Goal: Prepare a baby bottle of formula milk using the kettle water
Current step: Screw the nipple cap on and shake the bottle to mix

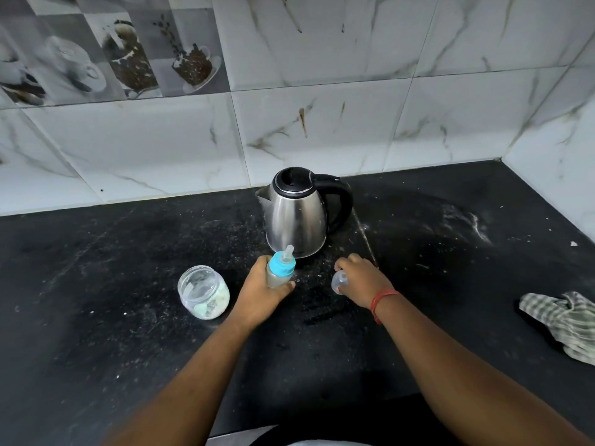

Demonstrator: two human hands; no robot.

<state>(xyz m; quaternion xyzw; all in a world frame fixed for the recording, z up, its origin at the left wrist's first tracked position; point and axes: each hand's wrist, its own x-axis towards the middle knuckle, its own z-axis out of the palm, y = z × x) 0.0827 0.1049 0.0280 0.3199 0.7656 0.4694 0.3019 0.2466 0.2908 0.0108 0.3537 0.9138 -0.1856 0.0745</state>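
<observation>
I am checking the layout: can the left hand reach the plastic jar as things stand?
Probably yes, once freed: the left hand holds the baby bottle, and the plastic jar stands just to its left with only bare counter between them.

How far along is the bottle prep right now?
Nearly finished, by the look of it. Done: the baby bottle holds cloudy liquid and its blue teat ring is on; the kettle stands with its lid shut and the formula jar sits closed. In hand: the left hand grips the bottle, the right hand holds the clear cap at the counter. Left: fitting the cap, perhaps shaking.
</observation>
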